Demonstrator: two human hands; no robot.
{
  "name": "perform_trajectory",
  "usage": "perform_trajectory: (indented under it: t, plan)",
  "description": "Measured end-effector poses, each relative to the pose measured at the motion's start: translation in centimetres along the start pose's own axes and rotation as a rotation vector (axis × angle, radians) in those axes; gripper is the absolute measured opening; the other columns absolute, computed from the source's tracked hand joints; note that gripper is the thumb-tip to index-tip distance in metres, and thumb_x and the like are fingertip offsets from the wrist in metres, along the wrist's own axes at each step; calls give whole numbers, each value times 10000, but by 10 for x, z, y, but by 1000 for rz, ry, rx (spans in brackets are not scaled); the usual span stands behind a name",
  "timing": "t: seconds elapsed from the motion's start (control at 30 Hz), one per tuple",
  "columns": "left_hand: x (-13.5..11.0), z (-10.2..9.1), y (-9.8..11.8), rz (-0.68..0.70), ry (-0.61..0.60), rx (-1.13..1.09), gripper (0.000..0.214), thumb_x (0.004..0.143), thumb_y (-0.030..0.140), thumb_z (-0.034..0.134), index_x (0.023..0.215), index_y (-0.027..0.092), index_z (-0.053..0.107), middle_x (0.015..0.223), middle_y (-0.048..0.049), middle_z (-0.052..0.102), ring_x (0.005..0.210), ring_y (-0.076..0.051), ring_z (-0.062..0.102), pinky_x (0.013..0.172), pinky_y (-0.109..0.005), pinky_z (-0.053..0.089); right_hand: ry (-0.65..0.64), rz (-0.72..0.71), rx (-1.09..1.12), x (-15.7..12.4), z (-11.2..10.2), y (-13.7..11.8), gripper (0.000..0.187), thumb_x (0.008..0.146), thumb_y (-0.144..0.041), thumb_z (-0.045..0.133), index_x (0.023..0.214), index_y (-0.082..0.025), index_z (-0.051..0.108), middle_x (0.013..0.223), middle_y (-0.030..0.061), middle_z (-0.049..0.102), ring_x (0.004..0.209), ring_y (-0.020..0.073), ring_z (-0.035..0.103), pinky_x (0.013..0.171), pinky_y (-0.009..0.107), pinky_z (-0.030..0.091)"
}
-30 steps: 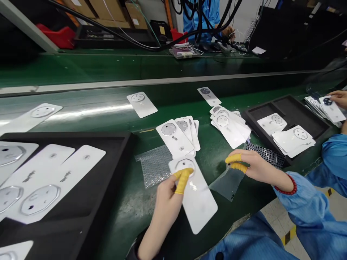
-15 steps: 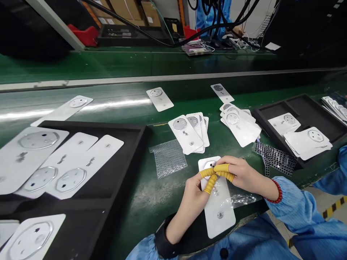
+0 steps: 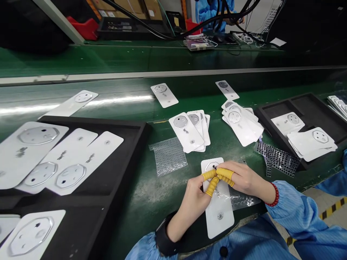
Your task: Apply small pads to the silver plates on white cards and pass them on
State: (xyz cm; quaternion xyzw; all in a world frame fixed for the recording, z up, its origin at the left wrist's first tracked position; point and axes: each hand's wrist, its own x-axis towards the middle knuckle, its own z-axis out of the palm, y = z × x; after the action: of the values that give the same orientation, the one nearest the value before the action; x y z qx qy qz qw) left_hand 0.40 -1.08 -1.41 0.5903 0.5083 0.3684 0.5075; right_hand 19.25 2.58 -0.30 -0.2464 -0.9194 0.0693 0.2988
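Note:
A white phone back cover (image 3: pixel 220 216) with an octagonal camera ring lies in front of me, its long side running toward my body. My left hand (image 3: pixel 193 198) and my right hand (image 3: pixel 245 177) meet over its camera end. Yellow finger cots wrap the thumbs and forefingers. The fingertips of both hands are pinched close together; whatever small thing may be between them is hidden. Part of the camera ring is covered by the fingers. Clear bubble wrap (image 3: pixel 242 200) sticks out beneath the cover and under my right wrist.
On the left a black tray (image 3: pixel 119 169) holds several white covers. Stacked covers (image 3: pixel 188 133) and another pile (image 3: pixel 241 124) lie ahead. Bubble wrap (image 3: pixel 170 157) and a black dotted sheet (image 3: pixel 282 159) lie nearby. A second black tray (image 3: pixel 330 112) stands right. Another person (image 3: pixel 208 16) is across the bench.
The view has shifted slightly. Both hands stay pinched together over the camera end of the cover, with only small finger movement.

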Motion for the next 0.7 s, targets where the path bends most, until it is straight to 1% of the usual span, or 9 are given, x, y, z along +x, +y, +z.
perform_trajectory:
  t: [0.17, 0.3, 0.37, 0.47, 0.53, 0.57, 0.63, 0.67, 0.7]
  plan:
    - [1, 0, 3, 4, -35, 10, 251, 819, 198, 583, 997, 161, 756, 852, -73, 773, 764, -247, 707, 633, -298, 555, 41, -10, 22, -5, 6, 4, 201, 897, -43, 458, 1071, -100, 540, 1023, 135, 622, 942, 198, 621, 770, 322, 600]
    - [5, 0, 1, -16, -27, 27, 223, 814, 212, 597, 958, 177, 765, 899, -79, 781, 817, -259, 725, 738, -336, 567, 53, 78, 150, -7, 12, 8, 218, 900, -77, 462, 1112, -111, 504, 1025, 138, 599, 969, 190, 609, 781, 305, 581]
    - [7, -3, -3, -44, -5, 31, 213, 808, 219, 615, 959, 176, 759, 938, -87, 779, 874, -270, 725, 796, -357, 563, -2, 159, 195, -10, 15, 8, 218, 895, -69, 425, 1096, -123, 491, 1006, 135, 589, 947, 185, 610, 756, 301, 574]
    - [9, -18, -8, -86, 62, 26, 277, 809, 265, 635, 1043, 142, 715, 1065, -128, 750, 975, -287, 706, 831, -372, 563, -130, 271, 236, -18, 16, 8, 245, 869, -60, 394, 1081, -140, 484, 1075, 157, 570, 985, 204, 608, 777, 338, 569]
    - [8, -32, -7, -104, 145, 10, 422, 822, 295, 627, 1207, 122, 619, 1076, -150, 740, 926, -278, 719, 765, -358, 583, -170, 335, 328, -23, 13, 10, 236, 873, -69, 410, 1075, -157, 494, 1132, 155, 567, 1035, 203, 605, 839, 351, 556]
    - [6, -38, -4, -112, 210, -15, 544, 821, 301, 634, 1322, 123, 519, 1023, -145, 750, 845, -264, 730, 703, -346, 591, -158, 377, 401, -25, 9, 13, 210, 888, -86, 423, 1063, -167, 505, 1144, 144, 575, 1046, 195, 606, 855, 342, 550]
    - [3, -47, 5, -115, 363, -109, 865, 786, 298, 689, 1494, 149, 216, 862, -91, 764, 663, -233, 719, 585, -320, 588, -68, 500, 567, -24, -1, 18, 125, 925, -151, 462, 1015, -184, 542, 1112, 110, 607, 1022, 177, 620, 851, 311, 551]
    - [1, -48, 11, -115, 431, -171, 984, 760, 297, 723, 1514, 162, 106, 788, -55, 761, 601, -221, 704, 550, -311, 583, 8, 573, 645, -22, -8, 21, 98, 938, -195, 483, 995, -189, 562, 1086, 96, 619, 990, 170, 630, 834, 299, 555]
    - [0, -48, 16, -116, 476, -230, 1024, 732, 304, 751, 1508, 159, 99, 733, -31, 755, 568, -215, 696, 532, -303, 582, 97, 640, 709, -19, -15, 23, 100, 944, -238, 501, 983, -193, 581, 1057, 86, 625, 954, 166, 637, 815, 291, 561]
